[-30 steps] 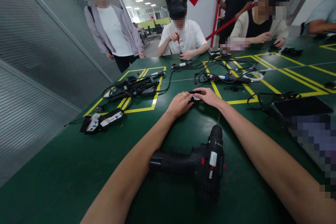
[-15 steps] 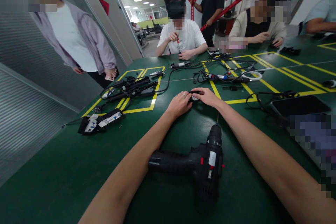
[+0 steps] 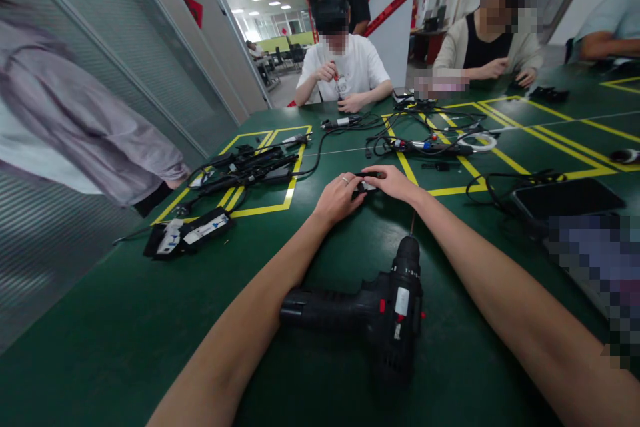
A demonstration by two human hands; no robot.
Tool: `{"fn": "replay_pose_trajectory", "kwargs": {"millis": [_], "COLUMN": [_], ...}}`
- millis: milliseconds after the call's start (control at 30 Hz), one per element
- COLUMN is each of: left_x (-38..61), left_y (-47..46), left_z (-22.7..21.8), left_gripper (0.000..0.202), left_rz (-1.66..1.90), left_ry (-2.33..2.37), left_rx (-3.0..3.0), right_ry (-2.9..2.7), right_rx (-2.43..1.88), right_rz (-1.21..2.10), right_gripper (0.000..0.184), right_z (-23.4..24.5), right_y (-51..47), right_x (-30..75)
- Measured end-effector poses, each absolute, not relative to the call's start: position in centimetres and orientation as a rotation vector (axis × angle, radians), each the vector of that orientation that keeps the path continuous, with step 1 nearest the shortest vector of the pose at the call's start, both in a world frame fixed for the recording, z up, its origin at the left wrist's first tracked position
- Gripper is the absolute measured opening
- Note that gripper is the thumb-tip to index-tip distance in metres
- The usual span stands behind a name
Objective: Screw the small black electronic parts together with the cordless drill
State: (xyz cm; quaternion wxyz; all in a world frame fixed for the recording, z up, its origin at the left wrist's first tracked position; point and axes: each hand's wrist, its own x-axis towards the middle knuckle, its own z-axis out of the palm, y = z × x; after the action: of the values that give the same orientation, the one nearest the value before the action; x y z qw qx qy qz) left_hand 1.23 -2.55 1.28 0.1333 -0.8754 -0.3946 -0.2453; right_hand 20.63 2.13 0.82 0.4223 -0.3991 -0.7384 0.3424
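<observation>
My left hand [image 3: 336, 198] and my right hand [image 3: 393, 182] meet over a small black part [image 3: 364, 181] on the green table [image 3: 125, 320]. Fingers of both hands curl onto that part from either side, and most of it is hidden under them. A ring shows on my left hand. Between my forearms, close to me, a black cordless drill [image 3: 380, 310] lies on its side with its bit pointing away toward my hands.
Black devices and cables [image 3: 245, 170] lie in a yellow-taped box at the left, with an opened black unit [image 3: 187, 233] nearer. More cables [image 3: 430, 140] and a dark tablet [image 3: 565, 200] sit right. People sit across the table; a person in a grey jacket [image 3: 75, 127] passes close left.
My hands and the drill have stayed put. The person in the grey jacket has walked from the far left toward me and now fills the left edge. A person behind has moved left.
</observation>
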Motion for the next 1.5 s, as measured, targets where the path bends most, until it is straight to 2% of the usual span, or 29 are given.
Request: {"fn": "replay_pose_trajectory", "kwargs": {"millis": [100,233,267,367,433,533,700,767,833,933,1033,1167,1233,1367,1500], "left_x": [1.2,1.2,1.2,1.2,1.4,1.5,0.9,0.5,0.2,0.2,0.5,0.5,0.3,-0.4,-2.3], "left_y": [-2.8,-2.9,-2.9,-3.0,-3.1,-3.3,-3.0,-2.4,-1.9,-1.3,-1.3,-1.4,-1.4,-1.5,-2.9], "left_z": [1.4,1.4,1.4,1.5,1.5,1.7,1.8,1.3,0.8,0.3,0.3,0.5,0.5,1.1,3.5], "left_gripper": [0.037,0.041,0.042,0.042,0.04,0.041,0.073,0.066,0.047,0.028,0.025,0.032,0.036,0.044,0.061], "left_rz": [-0.84,-1.024,-1.056,-1.115,-1.122,-1.087,-1.091,-0.993,-0.908,-0.981,-1.144,-1.135,-1.148,-1.139,-0.761], "left_ry": [-1.173,-1.189,-1.194,-1.177,-1.155,-1.147,-1.226,-1.246,-1.273,-1.369,-1.504,-1.628,-1.646,-1.763,-1.991], "left_rx": [-2.487,-2.395,-2.376,-2.358,-2.372,-2.415,-2.44,-2.525,-2.626,-2.688,-2.68,-2.769,-2.794,-2.749,-2.789], "right_ry": [-1.733,-1.671,-1.674,-1.541,-1.539,-1.544,-1.568,-1.608,-1.686,-1.832,-1.932,-1.944,-1.899,-1.687,-1.544], "right_rx": [-1.023,-0.99,-0.97,-0.876,-0.826,-0.862,-0.953,-0.998,-1.04,-1.08,-1.082,-1.051,-1.03,-1.062,-1.154], "right_rz": [0.79,0.823,0.888,1.4,1.551,1.479,1.256,1.135,1.03,0.941,0.888,0.848,0.845,0.806,0.75], "right_gripper": [0.032,0.043,0.047,0.054,0.056,0.053,0.041,0.036,0.031,0.032,0.033,0.021,0.023,0.041,0.042], "right_z": [2.2,4.8,5.3,5.9,5.7,5.2,5.6,5.8,5.6,4.7,3.6,2.9,2.9,2.6,0.9], "right_y": [2.1,1.5,1.1,-0.2,-1.0,-1.5,-0.5,0.1,0.5,0.7,0.3,0.2,0.6,2.0,2.7], "right_x": [20.4,19.3,18.9,17.2,16.1,15.3,16.8,18.1,19.4,21.0,21.7,21.4,21.4,22.6,24.4]}}
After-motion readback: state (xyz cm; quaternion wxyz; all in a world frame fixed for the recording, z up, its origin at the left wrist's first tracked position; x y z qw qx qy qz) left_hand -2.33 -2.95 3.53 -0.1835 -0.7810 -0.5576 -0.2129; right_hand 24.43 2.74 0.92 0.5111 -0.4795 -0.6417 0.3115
